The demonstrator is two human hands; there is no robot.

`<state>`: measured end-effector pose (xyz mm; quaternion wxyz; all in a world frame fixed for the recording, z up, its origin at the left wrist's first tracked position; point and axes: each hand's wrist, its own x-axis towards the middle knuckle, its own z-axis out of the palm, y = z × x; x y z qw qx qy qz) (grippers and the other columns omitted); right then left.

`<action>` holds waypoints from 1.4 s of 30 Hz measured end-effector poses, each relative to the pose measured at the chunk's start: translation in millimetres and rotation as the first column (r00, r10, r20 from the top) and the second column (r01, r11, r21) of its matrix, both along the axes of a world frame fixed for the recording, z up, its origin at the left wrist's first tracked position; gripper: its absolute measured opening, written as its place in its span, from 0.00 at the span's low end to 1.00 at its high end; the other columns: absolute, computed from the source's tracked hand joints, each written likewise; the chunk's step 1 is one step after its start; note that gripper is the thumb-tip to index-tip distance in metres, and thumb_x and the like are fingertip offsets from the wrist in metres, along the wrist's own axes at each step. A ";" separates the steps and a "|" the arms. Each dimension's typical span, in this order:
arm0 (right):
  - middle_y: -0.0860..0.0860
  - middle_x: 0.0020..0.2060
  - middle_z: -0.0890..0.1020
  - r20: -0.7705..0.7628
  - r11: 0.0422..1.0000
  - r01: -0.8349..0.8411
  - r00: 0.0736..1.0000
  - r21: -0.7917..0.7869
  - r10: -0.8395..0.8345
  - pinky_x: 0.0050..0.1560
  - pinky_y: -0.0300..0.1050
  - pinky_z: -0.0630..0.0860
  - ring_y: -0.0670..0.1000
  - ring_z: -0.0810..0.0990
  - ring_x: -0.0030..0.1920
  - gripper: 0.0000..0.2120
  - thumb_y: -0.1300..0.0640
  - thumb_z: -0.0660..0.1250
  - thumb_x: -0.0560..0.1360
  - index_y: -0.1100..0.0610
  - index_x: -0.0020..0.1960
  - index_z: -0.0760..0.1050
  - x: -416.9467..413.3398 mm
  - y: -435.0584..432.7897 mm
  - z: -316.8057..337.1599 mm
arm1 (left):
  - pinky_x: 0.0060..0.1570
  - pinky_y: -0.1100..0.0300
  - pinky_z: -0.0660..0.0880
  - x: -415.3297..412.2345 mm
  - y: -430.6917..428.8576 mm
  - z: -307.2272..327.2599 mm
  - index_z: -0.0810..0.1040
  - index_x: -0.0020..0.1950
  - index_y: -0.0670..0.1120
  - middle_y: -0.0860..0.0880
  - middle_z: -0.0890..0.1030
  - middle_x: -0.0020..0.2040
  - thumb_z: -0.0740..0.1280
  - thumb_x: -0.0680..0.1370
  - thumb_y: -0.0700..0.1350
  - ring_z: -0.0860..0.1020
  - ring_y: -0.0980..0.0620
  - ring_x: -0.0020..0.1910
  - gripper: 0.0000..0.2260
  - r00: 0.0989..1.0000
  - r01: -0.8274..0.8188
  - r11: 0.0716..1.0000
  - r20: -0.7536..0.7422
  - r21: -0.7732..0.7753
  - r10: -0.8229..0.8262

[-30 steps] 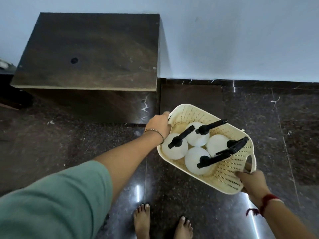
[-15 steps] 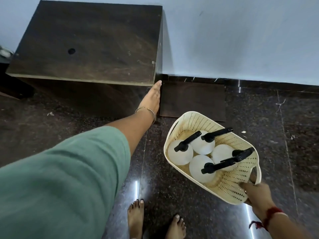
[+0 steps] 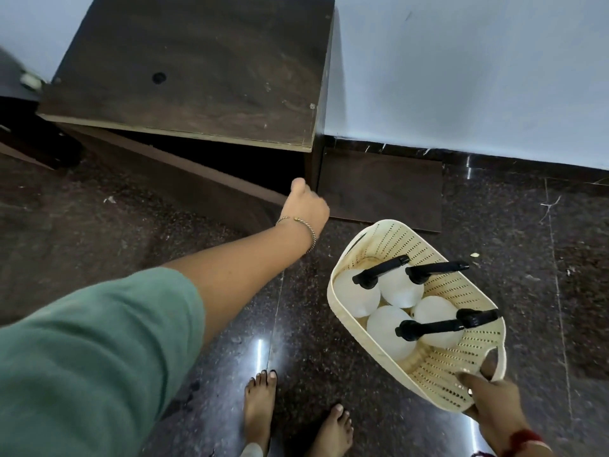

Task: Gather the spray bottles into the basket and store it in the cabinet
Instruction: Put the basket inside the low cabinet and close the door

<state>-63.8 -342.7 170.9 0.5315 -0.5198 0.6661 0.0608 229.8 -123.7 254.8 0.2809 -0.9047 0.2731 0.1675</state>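
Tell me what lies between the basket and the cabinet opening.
In the head view, only bare dark floor separates the basket from the cabinet opening. The left hand is at the door edge beside that stretch.

spray bottles (image 3: 400, 289) x4 — basket (image 3: 461, 384) x1 | cabinet (image 3: 197, 70) x1 | hands x2 — bare feet (image 3: 260, 410) x2

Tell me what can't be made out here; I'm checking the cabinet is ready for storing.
Head view only:
- Dark wooden cabinet interior: in shadow, contents unreadable.
- Left hand fingers: hidden behind the door edge.
- Cream perforated plastic basket floor: covered by four white spray bottles.
- Right hand: wrist partly cropped.
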 end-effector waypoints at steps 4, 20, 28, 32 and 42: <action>0.59 0.48 0.79 -0.029 1.000 -0.018 0.999 -0.004 0.017 0.44 0.55 0.77 0.58 0.77 0.41 0.20 0.72 0.64 0.73 0.59 0.63 0.75 1.5 4.9 -1.0 | 0.59 0.49 0.61 -7.6 25.2 4.9 0.76 0.47 0.48 0.50 0.74 0.32 0.61 0.75 0.42 0.75 0.47 0.37 0.06 0.958 -0.269 0.960 -0.122 -0.078 0.259; 0.64 0.49 0.79 -0.140 0.941 -0.337 0.931 0.032 0.338 0.52 0.64 0.76 0.63 0.78 0.48 0.18 0.72 0.66 0.71 0.66 0.61 0.75 66.8 74.1 -16.5 | 0.50 0.24 0.24 -105.0 162.1 3.0 0.69 0.67 0.47 0.39 0.73 0.63 0.64 0.75 0.43 0.59 0.33 0.70 0.20 0.912 -0.388 0.922 -0.143 0.006 0.385; 0.62 0.47 0.78 0.020 0.892 -0.449 0.893 0.045 0.449 0.49 0.58 0.75 0.60 0.77 0.47 0.13 0.74 0.62 0.73 0.64 0.56 0.74 124.6 155.6 -8.1 | 0.57 0.23 0.37 -120.9 270.8 -10.1 0.40 0.76 0.51 0.37 0.19 0.65 0.63 0.73 0.43 0.25 0.33 0.66 0.40 0.840 -0.536 0.844 0.084 -0.022 0.536; 0.62 0.45 0.79 0.016 0.857 -0.515 0.857 0.035 0.515 0.43 0.54 0.77 0.59 0.79 0.44 0.07 0.73 0.63 0.73 0.63 0.48 0.75 148.2 186.4 -15.0 | 0.66 0.31 0.51 -115.0 319.8 -10.1 0.30 0.73 0.52 0.40 0.19 0.66 0.64 0.72 0.38 0.28 0.32 0.67 0.46 0.793 -0.585 0.802 0.124 -0.118 0.596; 0.59 0.40 0.80 -0.038 0.832 -0.554 0.831 0.033 0.555 0.37 0.52 0.78 0.57 0.80 0.37 0.10 0.72 0.64 0.72 0.59 0.38 0.74 206.9 229.0 -26.1 | 0.30 0.52 0.74 -77.9 414.9 -2.4 0.24 0.69 0.58 0.42 0.58 0.70 0.73 0.68 0.37 0.77 0.41 0.47 0.57 0.652 -0.704 0.601 -0.008 -0.378 0.758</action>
